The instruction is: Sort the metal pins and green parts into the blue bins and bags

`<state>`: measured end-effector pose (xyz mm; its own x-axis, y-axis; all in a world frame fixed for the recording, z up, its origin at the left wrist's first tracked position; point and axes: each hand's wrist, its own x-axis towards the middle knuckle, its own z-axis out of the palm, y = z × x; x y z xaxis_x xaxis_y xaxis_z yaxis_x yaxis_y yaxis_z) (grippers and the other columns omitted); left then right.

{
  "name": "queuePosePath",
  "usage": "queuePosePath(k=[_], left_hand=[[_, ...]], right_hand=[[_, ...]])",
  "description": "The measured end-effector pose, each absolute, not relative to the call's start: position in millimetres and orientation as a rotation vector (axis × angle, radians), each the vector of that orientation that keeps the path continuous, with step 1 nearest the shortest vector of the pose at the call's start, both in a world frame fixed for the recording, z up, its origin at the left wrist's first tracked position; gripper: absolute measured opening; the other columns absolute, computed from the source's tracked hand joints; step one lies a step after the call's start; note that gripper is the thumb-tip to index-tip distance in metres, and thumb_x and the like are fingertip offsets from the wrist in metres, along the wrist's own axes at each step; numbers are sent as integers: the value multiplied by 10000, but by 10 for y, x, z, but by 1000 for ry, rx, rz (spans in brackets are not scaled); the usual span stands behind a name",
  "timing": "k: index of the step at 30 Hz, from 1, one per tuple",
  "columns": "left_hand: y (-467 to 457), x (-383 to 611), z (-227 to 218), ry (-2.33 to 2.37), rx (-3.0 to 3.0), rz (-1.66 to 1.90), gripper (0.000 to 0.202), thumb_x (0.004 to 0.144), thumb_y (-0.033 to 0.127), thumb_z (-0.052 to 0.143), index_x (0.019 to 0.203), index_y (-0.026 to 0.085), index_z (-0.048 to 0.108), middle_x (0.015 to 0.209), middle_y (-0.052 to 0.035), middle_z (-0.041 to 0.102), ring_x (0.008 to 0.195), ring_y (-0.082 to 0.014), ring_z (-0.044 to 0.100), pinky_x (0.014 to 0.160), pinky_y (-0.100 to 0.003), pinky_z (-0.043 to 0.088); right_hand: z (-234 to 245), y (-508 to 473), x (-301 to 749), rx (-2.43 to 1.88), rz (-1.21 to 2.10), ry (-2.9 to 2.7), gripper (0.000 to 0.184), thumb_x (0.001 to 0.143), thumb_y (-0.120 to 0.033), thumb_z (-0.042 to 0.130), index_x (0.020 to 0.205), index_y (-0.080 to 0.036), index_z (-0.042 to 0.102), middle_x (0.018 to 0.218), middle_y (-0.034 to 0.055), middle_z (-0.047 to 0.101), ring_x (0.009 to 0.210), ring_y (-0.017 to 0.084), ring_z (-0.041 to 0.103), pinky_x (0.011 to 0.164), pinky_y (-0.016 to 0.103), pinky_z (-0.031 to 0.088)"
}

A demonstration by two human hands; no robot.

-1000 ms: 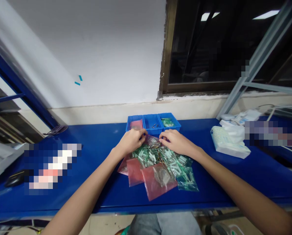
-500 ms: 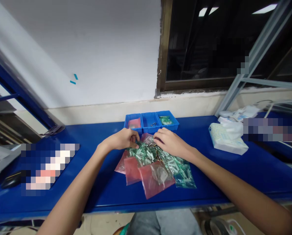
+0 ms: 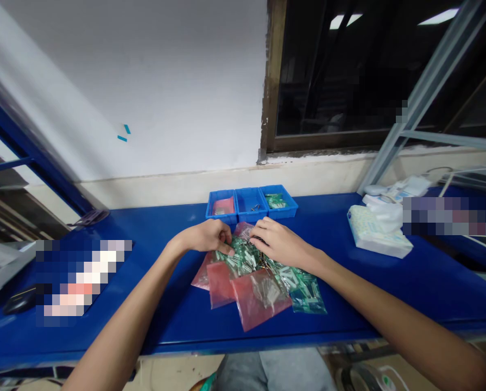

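Observation:
A loose pile of small plastic bags lies in front of me. Green bags (image 3: 246, 255) holding silvery pieces make up its middle, and more green bags (image 3: 305, 290) reach to the right. Thin metal pieces (image 3: 263, 263) show among them. Pink bags (image 3: 222, 282) stick out toward me, one pink bag (image 3: 257, 298) nearest. My left hand (image 3: 210, 236) is at the pile's upper left, fingers curled and thumb against a green bag; its grip is hidden. From the right, my right hand (image 3: 281, 241) rests over the pile's top, fingers loosely bent and apart, thumb out of sight.
Behind the pile stand three joined blue bins: the left bin (image 3: 210, 209) with a pink bag, the middle bin (image 3: 246, 198) with small metal pieces, the right bin (image 3: 294, 206) with green bags. A tissue pack (image 3: 381, 233) lies right; a black mouse (image 3: 23, 300) lies left.
My left hand has come slightly toward me, its thumb lower on the green bags. My right hand has shifted a little to the left over the pile. The bins stay put.

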<state>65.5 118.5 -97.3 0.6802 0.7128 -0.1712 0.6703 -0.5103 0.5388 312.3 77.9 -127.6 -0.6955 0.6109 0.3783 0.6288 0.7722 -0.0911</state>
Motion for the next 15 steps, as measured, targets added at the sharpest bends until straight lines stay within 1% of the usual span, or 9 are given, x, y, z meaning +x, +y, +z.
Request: queuePosePath(k=[3, 7, 11, 15], left_hand=[[1184, 654, -987, 1043, 2302, 132, 290, 710, 429, 775, 789, 162, 696, 705, -27, 670, 601, -149, 566, 519, -246, 383], [1179, 644, -989, 1006, 2292, 239, 264, 694, 371, 774, 796, 162, 650, 708, -21, 664, 607, -153, 596, 519, -238, 411], [1167, 629, -954, 1030, 2214, 263, 260, 722, 318, 738, 873, 169, 587, 689, -5, 636, 613, -157, 596, 539, -249, 429], [1172, 621, -912, 981, 2099, 445, 215, 789, 266, 651, 957, 169, 557, 770, -15, 626, 674, -151, 595, 590, -259, 468]], right_hand=[[-1274, 767, 3117, -925, -53, -2582, 290, 1025, -235, 422, 989, -157, 699, 942, 90, 650, 946, 223, 556, 896, 384, 439], [-1287, 766, 3114, -914, -41, -2577, 290, 1023, -241, 422, 964, -171, 697, 933, 85, 648, 924, 217, 554, 872, 377, 445], [-1295, 768, 3110, -906, -23, -2567, 285, 1025, -244, 419, 959, -170, 686, 936, 87, 643, 924, 215, 557, 887, 382, 446], [-1291, 758, 3099, -905, 5, -2560, 281, 1029, -244, 410, 970, -161, 672, 938, 95, 651, 931, 221, 573, 939, 415, 444]])
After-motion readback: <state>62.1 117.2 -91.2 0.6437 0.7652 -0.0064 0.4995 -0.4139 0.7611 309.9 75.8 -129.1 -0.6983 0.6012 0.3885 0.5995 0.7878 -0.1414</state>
